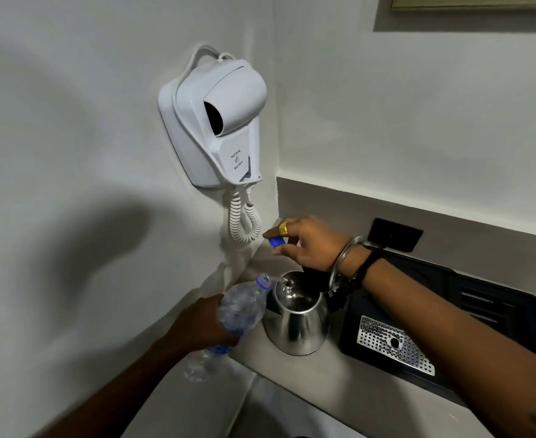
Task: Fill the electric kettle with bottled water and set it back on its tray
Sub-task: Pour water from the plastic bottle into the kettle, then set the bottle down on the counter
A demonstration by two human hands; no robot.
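A steel electric kettle [296, 327] stands on the pale counter, left of its black tray [494, 308], with its lid raised. My left hand [200, 327] grips a clear plastic water bottle [241, 308] tilted neck-first over the kettle's mouth, and water runs from it into the kettle. My right hand [307, 245] hovers above the kettle, with the bottle's blue cap [276, 241] pinched between its fingertips. The kettle's black lid sits partly hidden under that hand and wrist.
A white wall-hung hair dryer [216, 121] with a coiled cord [243, 216] hangs in the corner just above the counter. The tray holds a perforated metal drip plate [396, 343]. A black wall socket [394, 233] sits behind the tray. A white surface lies below the counter's front edge.
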